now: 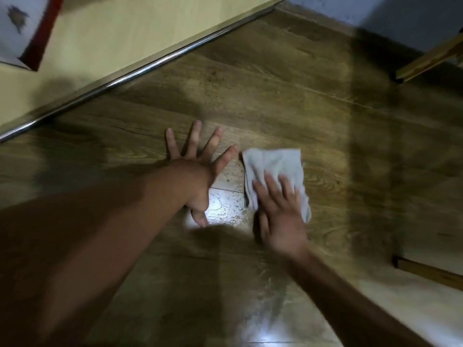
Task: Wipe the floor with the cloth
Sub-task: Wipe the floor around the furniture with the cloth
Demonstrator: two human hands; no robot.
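On the brown wood-grain plank floor (288, 96), the left hand (198, 171) lies flat, fingers (195, 136) splayed wide, holding nothing; just beside it the right hand (278, 211) presses flat, fingers (273, 186) loosely spread, on the crumpled pale grey cloth (275, 166), with water droplets (225, 209) between the hands

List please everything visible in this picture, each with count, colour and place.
floor: one, brown wood pattern, fills the view
cloth: one, grey, on the floor at centre-right
droplets: many, clear, on the floor left of the cloth
metal strip: one, silver, along the cream panel, upper left
cream panel: one, upper left
wooden bars: two, tan, right edge
left hand: spread flat on the floor
right hand: flat on the cloth
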